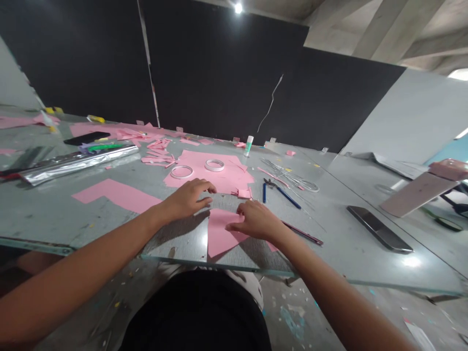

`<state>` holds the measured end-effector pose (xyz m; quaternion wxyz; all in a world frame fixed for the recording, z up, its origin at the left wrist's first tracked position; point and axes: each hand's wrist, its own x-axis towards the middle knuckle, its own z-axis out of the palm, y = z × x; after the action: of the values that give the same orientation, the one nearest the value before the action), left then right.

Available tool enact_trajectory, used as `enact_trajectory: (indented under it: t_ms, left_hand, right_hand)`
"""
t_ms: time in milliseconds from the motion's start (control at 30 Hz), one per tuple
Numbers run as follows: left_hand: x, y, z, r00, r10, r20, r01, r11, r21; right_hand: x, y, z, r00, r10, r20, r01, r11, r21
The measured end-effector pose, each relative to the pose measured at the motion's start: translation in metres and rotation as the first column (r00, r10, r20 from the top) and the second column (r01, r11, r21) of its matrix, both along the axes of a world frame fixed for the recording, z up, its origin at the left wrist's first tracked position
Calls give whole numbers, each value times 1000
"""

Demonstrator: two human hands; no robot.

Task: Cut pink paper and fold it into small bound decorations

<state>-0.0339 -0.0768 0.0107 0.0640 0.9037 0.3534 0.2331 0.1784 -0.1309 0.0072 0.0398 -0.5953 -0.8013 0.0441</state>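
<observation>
Paper (221, 236), pink, lies beneath your right hand (258, 219), perhaps touched; your left hand (188, 199) hangs apart, both loosely curled, unclenched.

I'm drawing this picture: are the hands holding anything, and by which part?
Nothing looks held: the left hand is open, and the right hand, also open, is over the pink sheet.

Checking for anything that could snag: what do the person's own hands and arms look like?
The left hand and right hand are ungloved. On the left forearm and right forearm no sleeve, watch or bracelet shows. A plain black garment shows between them.
</observation>
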Motion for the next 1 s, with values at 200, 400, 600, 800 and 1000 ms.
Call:
enact_trajectory:
  t_ms: [200, 400, 600, 800, 1000]
  left_hand:
    - [12, -51, -6, 952, -111, -287, 126, 991, 36]
    - [-1, -60, -14, 945, -218, -242, 227, 974, 11]
    - [5, -64, -9, 961, -157, -228, 146, 987, -63]
    - [4, -69, -18, 954, -153, -257, 160, 987, 7]
    - [3, -68, -26, 944, -157, -291, 184, 980, 69]
  right_hand:
    - [-8, -26, -2, 994, -104, 24, 102, 991, 89]
    - [62, -31, -6, 926, -358, 119, 315, 908, 277]
    - [103, -28, -29, 937, -337, 94, 299, 911, 285]
    - [70, -22, -12, 987, -21, -161, 62, 966, 251]
    - [17, -17, -14, 983, 114, -143, -79, 969, 233]
